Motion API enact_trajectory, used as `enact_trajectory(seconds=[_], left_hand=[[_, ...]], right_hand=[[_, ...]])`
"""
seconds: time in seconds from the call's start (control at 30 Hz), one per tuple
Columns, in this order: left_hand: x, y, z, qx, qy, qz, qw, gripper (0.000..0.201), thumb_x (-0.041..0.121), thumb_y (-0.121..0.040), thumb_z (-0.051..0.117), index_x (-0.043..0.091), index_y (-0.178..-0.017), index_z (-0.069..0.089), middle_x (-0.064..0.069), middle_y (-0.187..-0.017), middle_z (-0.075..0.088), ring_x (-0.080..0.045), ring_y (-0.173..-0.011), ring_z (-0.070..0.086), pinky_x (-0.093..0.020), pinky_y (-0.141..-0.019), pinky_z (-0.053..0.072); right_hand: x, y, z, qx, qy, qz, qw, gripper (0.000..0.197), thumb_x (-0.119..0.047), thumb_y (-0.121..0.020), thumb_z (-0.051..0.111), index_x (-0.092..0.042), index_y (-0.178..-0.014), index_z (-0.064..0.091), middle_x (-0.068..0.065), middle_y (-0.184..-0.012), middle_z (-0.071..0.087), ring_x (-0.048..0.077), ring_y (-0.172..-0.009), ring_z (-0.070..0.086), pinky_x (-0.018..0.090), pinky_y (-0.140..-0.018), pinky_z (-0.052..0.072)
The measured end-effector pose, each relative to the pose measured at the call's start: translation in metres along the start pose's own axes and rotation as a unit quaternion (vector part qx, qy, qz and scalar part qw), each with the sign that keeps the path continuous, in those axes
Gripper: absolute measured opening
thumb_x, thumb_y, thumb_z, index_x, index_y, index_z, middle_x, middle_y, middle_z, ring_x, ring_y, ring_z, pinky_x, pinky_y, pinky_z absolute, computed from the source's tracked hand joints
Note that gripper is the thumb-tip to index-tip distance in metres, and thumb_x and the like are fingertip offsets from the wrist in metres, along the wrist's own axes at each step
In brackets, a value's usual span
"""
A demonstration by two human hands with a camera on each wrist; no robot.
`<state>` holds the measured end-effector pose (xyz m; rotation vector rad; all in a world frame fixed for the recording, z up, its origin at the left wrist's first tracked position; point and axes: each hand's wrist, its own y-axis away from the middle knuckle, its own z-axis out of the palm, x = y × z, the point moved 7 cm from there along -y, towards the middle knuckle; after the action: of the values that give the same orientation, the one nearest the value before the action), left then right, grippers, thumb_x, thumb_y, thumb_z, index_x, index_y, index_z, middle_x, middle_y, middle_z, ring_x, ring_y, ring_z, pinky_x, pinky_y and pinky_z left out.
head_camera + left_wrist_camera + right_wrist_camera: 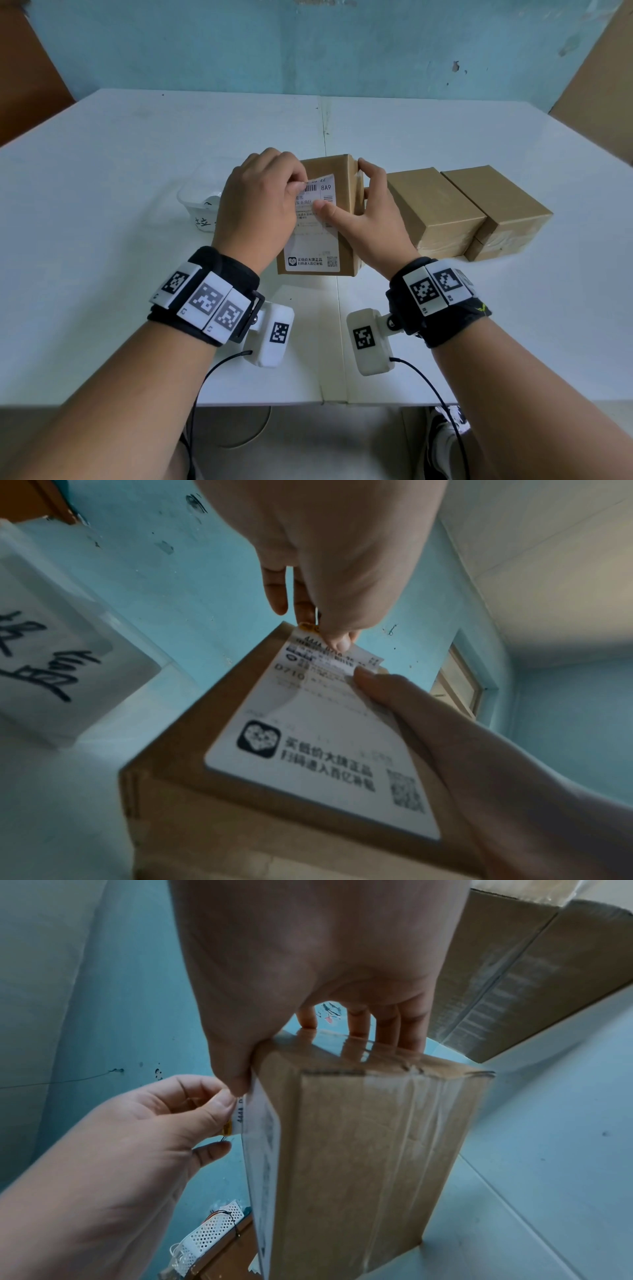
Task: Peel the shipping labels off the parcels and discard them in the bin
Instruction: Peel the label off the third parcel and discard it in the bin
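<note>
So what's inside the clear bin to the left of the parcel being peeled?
The clear bin shows a pale crumpled shape at its bottom, probably discarded paper. The left hand covers the bin's right side, so the rest of the contents cannot be seen.

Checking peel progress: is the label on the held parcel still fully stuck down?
No. The label's far corner is lifted, pinched by the left hand; the rest lies flat on the parcel, which the right hand steadies.

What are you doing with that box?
A person is peeling a sticker off a cardboard box on the table. The left hand pinches the far corner of the white label, which has begun to lift, while the right hand grips the box, thumb pressing on the label. Most of the label is stuck down. Two more boxes sit to the right, and a clear bin waits on the left.
</note>
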<state>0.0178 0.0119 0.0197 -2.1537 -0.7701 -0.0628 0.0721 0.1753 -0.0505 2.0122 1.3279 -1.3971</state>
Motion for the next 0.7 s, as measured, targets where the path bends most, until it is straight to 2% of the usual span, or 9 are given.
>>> enact_trajectory(seconds=[0.13, 0.17, 0.23, 0.3, 0.37, 0.43, 0.5, 0.7], left_hand=[[-0.001, 0.001, -0.003, 0.009, -0.002, -0.011, 1.000, 0.004, 0.012, -0.094, 0.064, 0.014, -0.097, 0.062, -0.001, -0.095, 0.062, -0.023, -0.088, 0.057, -0.045, -0.076, 0.053], [-0.002, 0.001, -0.004, 0.011, 0.004, -0.023, 1.000, 0.013, 0.012, -0.094, 0.064, 0.016, -0.105, 0.062, 0.000, -0.098, 0.062, -0.021, -0.089, 0.058, -0.043, -0.077, 0.054], [-0.007, 0.000, -0.007, 0.009, 0.039, -0.066, 0.997, 0.041, 0.011, -0.093, 0.067, 0.019, -0.129, 0.051, 0.002, -0.105, 0.062, -0.015, -0.088, 0.059, -0.031, -0.075, 0.054], [-0.017, -0.002, -0.014, 0.021, 0.063, -0.109, 0.992, 0.054, 0.013, -0.091, 0.070, 0.021, -0.137, 0.044, 0.003, -0.114, 0.058, -0.011, -0.087, 0.057, -0.024, -0.073, 0.049], [-0.026, -0.003, -0.017, 0.017, 0.050, -0.118, 0.992, 0.042, 0.020, -0.090, 0.072, 0.021, -0.128, 0.055, 0.003, -0.117, 0.057, -0.011, -0.088, 0.055, -0.028, -0.075, 0.051], [-0.031, -0.001, -0.011, -0.009, 0.034, -0.118, 0.992, 0.022, 0.026, -0.091, 0.070, 0.022, -0.112, 0.065, 0.006, -0.110, 0.058, -0.012, -0.088, 0.055, -0.031, -0.077, 0.052], [-0.030, 0.003, -0.006, -0.023, 0.014, -0.109, 0.994, 0.007, 0.025, -0.093, 0.066, 0.020, -0.098, 0.067, 0.006, -0.102, 0.060, -0.015, -0.090, 0.058, -0.031, -0.076, 0.051], [-0.024, 0.002, -0.004, -0.014, -0.009, -0.101, 0.995, 0.007, 0.024, -0.096, 0.063, 0.018, -0.093, 0.065, 0.003, -0.097, 0.065, -0.018, -0.090, 0.059, -0.029, -0.074, 0.046]], right_hand=[[-0.001, 0.000, -0.001, 0.000, -0.010, 0.000, 1.000, 0.116, -0.083, -0.063, 0.070, -0.035, -0.159, 0.026, 0.004, -0.138, 0.060, 0.020, -0.121, 0.066, 0.048, -0.100, 0.059], [-0.001, 0.000, -0.001, -0.002, -0.014, 0.000, 1.000, 0.118, -0.083, -0.064, 0.071, -0.033, -0.161, 0.026, 0.004, -0.139, 0.059, 0.020, -0.123, 0.065, 0.047, -0.100, 0.059], [-0.002, 0.001, 0.000, -0.007, -0.021, 0.001, 1.000, 0.120, -0.084, -0.064, 0.072, -0.032, -0.162, 0.025, 0.004, -0.140, 0.059, 0.020, -0.124, 0.065, 0.047, -0.101, 0.060], [-0.002, 0.001, 0.000, -0.009, -0.022, 0.004, 1.000, 0.119, -0.084, -0.064, 0.072, -0.034, -0.161, 0.025, 0.004, -0.140, 0.059, 0.021, -0.124, 0.066, 0.048, -0.100, 0.060], [0.000, 0.000, 0.000, -0.006, -0.024, 0.007, 1.000, 0.119, -0.084, -0.064, 0.072, -0.033, -0.161, 0.025, 0.003, -0.140, 0.060, 0.021, -0.123, 0.067, 0.047, -0.099, 0.061], [0.001, 0.000, -0.001, 0.001, -0.028, 0.007, 1.000, 0.119, -0.083, -0.065, 0.072, -0.031, -0.161, 0.026, 0.003, -0.140, 0.061, 0.019, -0.123, 0.067, 0.046, -0.099, 0.061], [0.002, -0.001, -0.001, 0.006, -0.027, 0.007, 1.000, 0.117, -0.083, -0.065, 0.072, -0.031, -0.160, 0.027, 0.002, -0.139, 0.063, 0.019, -0.122, 0.067, 0.046, -0.099, 0.061], [0.001, 0.001, -0.003, 0.006, -0.022, 0.013, 1.000, 0.118, -0.084, -0.063, 0.069, -0.031, -0.160, 0.027, 0.002, -0.140, 0.061, 0.019, -0.123, 0.066, 0.046, -0.100, 0.060]])
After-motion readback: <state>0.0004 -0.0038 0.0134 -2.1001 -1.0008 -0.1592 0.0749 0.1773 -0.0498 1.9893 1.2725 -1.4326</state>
